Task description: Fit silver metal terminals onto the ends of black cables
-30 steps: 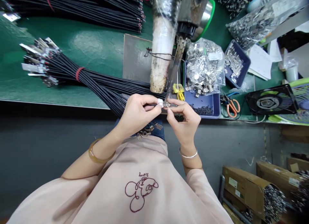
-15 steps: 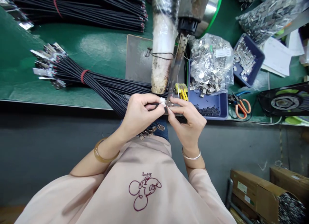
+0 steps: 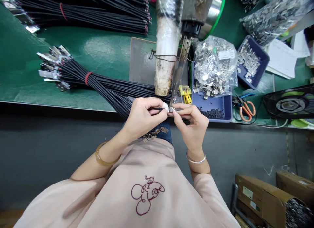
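My left hand (image 3: pixel 143 118) is closed in a pinch on the end of a thin black cable (image 3: pixel 157 109), a white wrap on one fingertip. My right hand (image 3: pixel 191 123) pinches a small metal clip (image 3: pixel 171 109) against that cable end, right at the bench's front edge. Both hands meet just below the tip of a slanted metal tool (image 3: pixel 180 69) hanging from a machine. A bundle of black cables (image 3: pixel 103 85) tied with a red band lies left of my hands, metal terminals at its far end.
A blue tray (image 3: pixel 220 105) with a bag of metal clips (image 3: pixel 213 66) stands right of the tool. Orange-handled scissors (image 3: pixel 245 110) and a black fan (image 3: pixel 289 103) lie further right. More cable bundles (image 3: pixel 85 12) lie at the back. Cardboard boxes (image 3: pixel 260 195) stand on the floor.
My hands drew closer together, the right fingers pressing the clip onto the cable end. The view shifted slightly; the bench contents stayed put.
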Tool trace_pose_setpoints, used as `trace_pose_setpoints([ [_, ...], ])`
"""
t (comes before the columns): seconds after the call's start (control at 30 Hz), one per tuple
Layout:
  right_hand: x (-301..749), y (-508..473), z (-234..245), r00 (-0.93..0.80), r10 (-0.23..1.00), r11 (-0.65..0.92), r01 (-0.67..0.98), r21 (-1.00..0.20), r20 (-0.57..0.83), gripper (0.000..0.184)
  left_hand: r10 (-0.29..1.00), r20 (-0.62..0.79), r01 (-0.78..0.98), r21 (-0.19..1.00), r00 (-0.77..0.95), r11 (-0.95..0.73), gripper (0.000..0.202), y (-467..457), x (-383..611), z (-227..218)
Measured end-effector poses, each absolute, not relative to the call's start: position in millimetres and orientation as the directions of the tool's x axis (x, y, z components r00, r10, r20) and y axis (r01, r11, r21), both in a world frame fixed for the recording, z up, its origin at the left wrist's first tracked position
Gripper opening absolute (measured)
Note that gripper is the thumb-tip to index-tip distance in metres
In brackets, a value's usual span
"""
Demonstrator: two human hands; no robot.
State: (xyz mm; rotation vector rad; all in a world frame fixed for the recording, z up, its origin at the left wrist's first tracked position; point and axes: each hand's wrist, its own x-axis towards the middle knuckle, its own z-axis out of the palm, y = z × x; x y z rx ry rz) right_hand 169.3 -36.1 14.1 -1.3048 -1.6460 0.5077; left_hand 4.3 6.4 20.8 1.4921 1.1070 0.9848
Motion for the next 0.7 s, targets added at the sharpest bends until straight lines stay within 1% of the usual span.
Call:
trace_pose_setpoints([
  [0.07,169.6,-36.0,13.8,-0.005,0.906,0.362,0.529,-0.768,0.423,0.008,0.968,0.04,0.157,0.984,0.247,-0.081,0.014,5.2,4.2,20.6],
  [0.17,168.8,-34.7,13.9,-0.047,0.864,0.428,0.591,-0.683,0.501,0.011,0.972,0.034,0.191,0.978,0.234,-0.08,0.015,3.6,4.8,19.9],
  [0.3,167.4,-30.9,15.5,-0.077,0.828,0.469,0.638,-0.61,0.556,0.013,0.977,0.05,0.219,0.971,0.205,-0.096,0.017,3.0,7.3,18.8],
  [0.4,167.4,-28.9,17.4,-0.083,0.814,0.477,0.661,-0.58,0.575,0.012,0.982,0.091,0.199,0.972,0.168,-0.124,0.016,3.4,9.5,18.5],
  [0.5,168.7,-29.8,17.6,-0.126,0.804,0.498,0.678,-0.54,0.582,0.013,0.979,0.124,0.201,0.967,0.161,-0.155,0.016,3.2,10.2,17.6],
  [0.6,170.4,-32.3,15.3,-0.187,0.796,0.524,0.689,-0.501,0.575,0.014,0.974,0.111,0.231,0.96,0.199,-0.157,0.015,2.5,8.9,16.2],
  [0.7,171.4,-33.9,13.0,-0.212,0.788,0.536,0.699,-0.474,0.578,0.014,0.968,0.089,0.251,0.956,0.236,-0.149,0.016,1.9,6.8,14.9],
])
